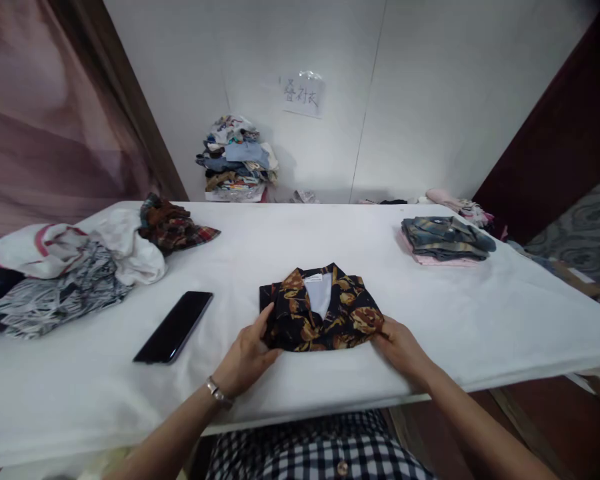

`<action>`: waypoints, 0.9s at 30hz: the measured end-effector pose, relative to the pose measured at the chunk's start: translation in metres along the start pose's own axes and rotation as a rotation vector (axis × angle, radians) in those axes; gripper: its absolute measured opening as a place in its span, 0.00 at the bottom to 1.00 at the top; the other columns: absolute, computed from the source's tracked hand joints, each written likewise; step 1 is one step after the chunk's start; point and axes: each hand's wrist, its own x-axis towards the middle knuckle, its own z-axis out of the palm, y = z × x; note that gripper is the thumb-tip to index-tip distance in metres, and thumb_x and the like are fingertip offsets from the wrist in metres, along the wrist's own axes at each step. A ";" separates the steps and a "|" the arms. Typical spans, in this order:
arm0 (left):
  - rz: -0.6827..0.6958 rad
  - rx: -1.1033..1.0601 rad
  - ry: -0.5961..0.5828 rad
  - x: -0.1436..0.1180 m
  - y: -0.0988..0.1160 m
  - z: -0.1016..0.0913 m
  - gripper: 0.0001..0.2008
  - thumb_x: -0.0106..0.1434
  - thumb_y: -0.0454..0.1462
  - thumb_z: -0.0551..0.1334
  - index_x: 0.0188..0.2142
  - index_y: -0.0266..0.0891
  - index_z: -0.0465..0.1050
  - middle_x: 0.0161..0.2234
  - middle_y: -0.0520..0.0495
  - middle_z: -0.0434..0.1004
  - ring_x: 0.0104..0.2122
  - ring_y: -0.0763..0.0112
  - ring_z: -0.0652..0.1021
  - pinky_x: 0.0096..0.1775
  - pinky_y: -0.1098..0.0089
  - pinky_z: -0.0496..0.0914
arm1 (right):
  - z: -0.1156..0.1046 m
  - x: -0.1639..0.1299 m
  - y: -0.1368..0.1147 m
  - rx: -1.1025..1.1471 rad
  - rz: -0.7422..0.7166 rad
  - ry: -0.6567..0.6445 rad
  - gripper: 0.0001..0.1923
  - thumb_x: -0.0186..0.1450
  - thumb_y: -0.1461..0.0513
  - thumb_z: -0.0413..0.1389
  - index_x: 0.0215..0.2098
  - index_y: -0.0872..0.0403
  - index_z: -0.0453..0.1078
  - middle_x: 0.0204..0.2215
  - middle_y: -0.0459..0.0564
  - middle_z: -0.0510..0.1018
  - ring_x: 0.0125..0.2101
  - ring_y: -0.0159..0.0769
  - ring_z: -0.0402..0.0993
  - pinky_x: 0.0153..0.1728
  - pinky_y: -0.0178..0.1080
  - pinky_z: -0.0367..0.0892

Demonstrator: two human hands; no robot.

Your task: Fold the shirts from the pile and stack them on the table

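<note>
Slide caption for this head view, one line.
Left hand and right hand touch opposite sides of a folded floral shirt on a white cloth, dark phone at left.

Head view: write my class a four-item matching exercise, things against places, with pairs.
1. Folded black shirt, brown floral print
2. Rectangular black phone
3. Folded dark plaid garment
4. White paper sign, dark writing

A. On pale wall
B. On folded pink cloth
C. Between bare left hand and bare right hand
D. Left of the left hand

Pairs: 1-C; 2-D; 3-B; 4-A
</note>
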 end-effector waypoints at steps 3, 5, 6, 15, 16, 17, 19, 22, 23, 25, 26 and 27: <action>-0.115 -0.142 0.015 0.004 0.007 -0.008 0.39 0.58 0.48 0.58 0.65 0.42 0.46 0.40 0.45 0.77 0.40 0.61 0.78 0.43 0.61 0.71 | -0.010 0.000 -0.003 0.173 0.041 -0.018 0.21 0.55 0.66 0.53 0.46 0.47 0.74 0.48 0.46 0.77 0.50 0.46 0.69 0.55 0.48 0.61; -0.186 -0.210 0.054 0.012 0.007 -0.014 0.36 0.60 0.52 0.55 0.63 0.41 0.50 0.43 0.43 0.76 0.39 0.63 0.78 0.43 0.62 0.72 | -0.018 0.003 -0.003 0.287 0.135 0.028 0.24 0.54 0.64 0.56 0.50 0.49 0.71 0.49 0.47 0.77 0.51 0.46 0.69 0.55 0.48 0.62; -0.218 -0.218 0.065 0.018 0.007 -0.016 0.34 0.60 0.53 0.54 0.62 0.41 0.52 0.44 0.42 0.76 0.38 0.63 0.78 0.42 0.63 0.72 | -0.021 0.006 -0.003 0.313 0.189 0.076 0.26 0.53 0.62 0.57 0.51 0.50 0.70 0.49 0.48 0.76 0.51 0.46 0.69 0.54 0.48 0.62; -0.250 0.018 0.080 0.087 0.030 -0.018 0.21 0.61 0.50 0.53 0.43 0.39 0.73 0.45 0.39 0.78 0.45 0.56 0.76 0.46 0.62 0.68 | -0.010 0.082 -0.017 -0.045 0.171 0.147 0.23 0.57 0.53 0.58 0.49 0.51 0.72 0.41 0.51 0.80 0.41 0.44 0.75 0.44 0.43 0.67; -0.250 0.013 0.070 0.090 0.033 -0.017 0.20 0.59 0.49 0.55 0.41 0.38 0.74 0.44 0.39 0.79 0.44 0.56 0.77 0.45 0.63 0.69 | -0.005 0.088 -0.018 -0.094 0.140 0.129 0.20 0.57 0.54 0.58 0.47 0.51 0.73 0.40 0.50 0.80 0.41 0.43 0.75 0.44 0.43 0.67; -0.248 0.004 0.059 0.091 0.035 -0.016 0.18 0.58 0.48 0.56 0.39 0.38 0.74 0.41 0.40 0.80 0.42 0.57 0.78 0.43 0.64 0.70 | -0.001 0.092 -0.018 -0.132 0.112 0.123 0.17 0.57 0.55 0.57 0.44 0.51 0.74 0.39 0.49 0.80 0.40 0.42 0.75 0.43 0.42 0.66; -0.223 -0.036 0.060 0.088 0.034 -0.015 0.15 0.57 0.47 0.57 0.35 0.39 0.74 0.36 0.43 0.81 0.38 0.60 0.79 0.40 0.66 0.70 | 0.005 0.093 -0.017 -0.184 0.062 0.154 0.13 0.58 0.57 0.55 0.39 0.50 0.75 0.37 0.47 0.80 0.39 0.41 0.75 0.42 0.40 0.66; -0.174 -0.097 0.126 0.075 0.022 -0.014 0.14 0.57 0.46 0.56 0.34 0.41 0.74 0.35 0.47 0.81 0.37 0.62 0.78 0.39 0.66 0.70 | 0.008 0.082 -0.012 -0.238 0.014 0.231 0.12 0.61 0.56 0.51 0.35 0.49 0.74 0.34 0.46 0.80 0.35 0.40 0.74 0.38 0.39 0.65; -0.175 -0.096 0.128 0.071 0.017 -0.014 0.13 0.57 0.45 0.57 0.33 0.41 0.74 0.34 0.48 0.81 0.36 0.62 0.78 0.39 0.66 0.70 | 0.009 0.077 -0.010 -0.259 0.017 0.223 0.12 0.61 0.55 0.51 0.35 0.49 0.74 0.33 0.46 0.80 0.35 0.40 0.74 0.37 0.39 0.64; -0.201 -0.065 0.091 0.065 0.006 -0.013 0.11 0.55 0.44 0.57 0.29 0.42 0.73 0.31 0.49 0.80 0.34 0.61 0.78 0.37 0.66 0.69 | 0.008 0.070 -0.006 -0.294 0.043 0.167 0.11 0.61 0.56 0.51 0.34 0.49 0.74 0.32 0.46 0.80 0.34 0.40 0.74 0.36 0.39 0.64; -0.216 -0.049 0.082 0.064 0.003 -0.013 0.11 0.55 0.45 0.57 0.27 0.42 0.73 0.30 0.49 0.80 0.33 0.61 0.78 0.36 0.66 0.69 | 0.008 0.068 -0.004 -0.303 0.056 0.137 0.11 0.61 0.56 0.51 0.34 0.48 0.74 0.32 0.46 0.80 0.34 0.40 0.74 0.36 0.39 0.63; -0.224 -0.042 0.083 0.065 0.001 -0.013 0.12 0.55 0.46 0.57 0.26 0.42 0.73 0.29 0.49 0.80 0.33 0.61 0.77 0.35 0.66 0.69 | 0.007 0.068 -0.004 -0.314 0.059 0.123 0.11 0.61 0.57 0.51 0.34 0.48 0.74 0.32 0.46 0.80 0.34 0.40 0.74 0.36 0.39 0.63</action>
